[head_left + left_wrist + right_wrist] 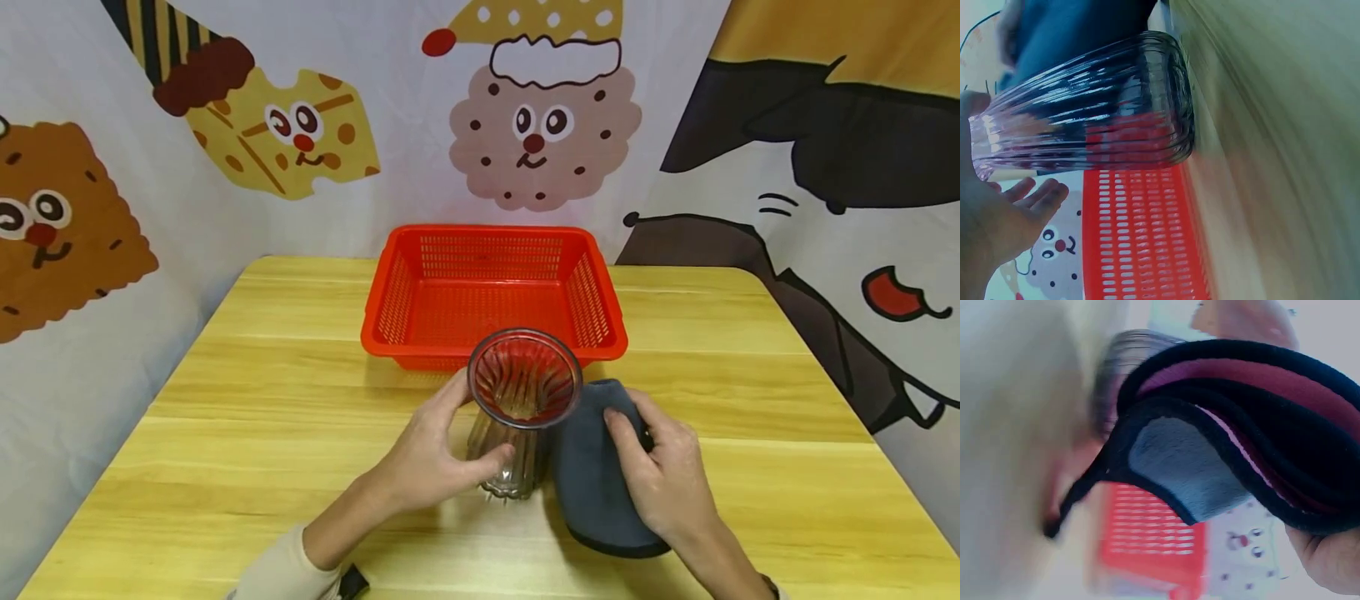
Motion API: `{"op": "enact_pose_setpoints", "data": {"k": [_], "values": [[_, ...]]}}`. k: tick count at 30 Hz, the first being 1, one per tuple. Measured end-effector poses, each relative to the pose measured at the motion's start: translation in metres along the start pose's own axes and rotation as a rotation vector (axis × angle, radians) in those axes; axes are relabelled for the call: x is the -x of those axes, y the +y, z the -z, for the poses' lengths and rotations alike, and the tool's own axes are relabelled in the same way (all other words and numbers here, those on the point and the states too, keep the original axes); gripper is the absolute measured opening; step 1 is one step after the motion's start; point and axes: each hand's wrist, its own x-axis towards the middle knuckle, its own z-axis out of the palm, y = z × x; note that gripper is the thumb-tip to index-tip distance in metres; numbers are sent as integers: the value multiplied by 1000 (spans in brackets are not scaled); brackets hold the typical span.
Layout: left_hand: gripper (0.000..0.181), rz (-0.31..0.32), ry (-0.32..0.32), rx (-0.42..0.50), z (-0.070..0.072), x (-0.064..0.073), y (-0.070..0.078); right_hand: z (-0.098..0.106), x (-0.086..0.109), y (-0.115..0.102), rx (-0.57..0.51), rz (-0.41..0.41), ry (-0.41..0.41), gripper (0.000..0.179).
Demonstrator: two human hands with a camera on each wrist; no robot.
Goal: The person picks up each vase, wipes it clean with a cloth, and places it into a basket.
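Observation:
A clear fluted glass vase with a flared rim stands upright on the table. Around its narrow middle lies my left hand, thumb in front and fingers on the far left side. Seen from the left wrist, those fingers are fairly straight and apart from the glass. To the right, my right hand pinches a blue-grey fabric piece, thumb on its near face. The right wrist view shows this piece hollow, with black binding, a reddish lining and a dangling black strap. It overlaps the vase's right side.
Behind the vase sits a red plastic basket with slatted walls, near the table's back edge. The wooden table extends to both sides. A cloth backdrop with cartoon faces hangs behind and beside it.

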Motion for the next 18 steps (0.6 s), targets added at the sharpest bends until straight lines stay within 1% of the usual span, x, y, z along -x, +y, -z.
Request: {"op": "enact_pose_setpoints", "data": {"k": [2, 4, 6, 8, 9, 13, 18], "values": [[82, 24, -44, 4, 2, 1, 0, 4, -1, -8, -73, 74, 57, 19], [78, 51, -73, 2, 4, 1, 0, 5, -2, -13, -168, 150, 84, 23], [72, 62, -89, -5, 6, 1, 0, 4, -2, -16, -229, 201, 84, 26], [69, 73, -97, -4, 8, 0, 0, 2, -1, -17, -266, 228, 73, 28], [67, 75, -102, 0, 9, -1, 0, 1, 0, -16, -271, 234, 63, 28], [66, 73, -116, 20, 10, -2, 1, -2, 2, -15, -246, 202, 22, 26], [66, 71, -108, 31, 9, -3, 2, -3, 2, -14, -211, 155, -6, 20]]}}
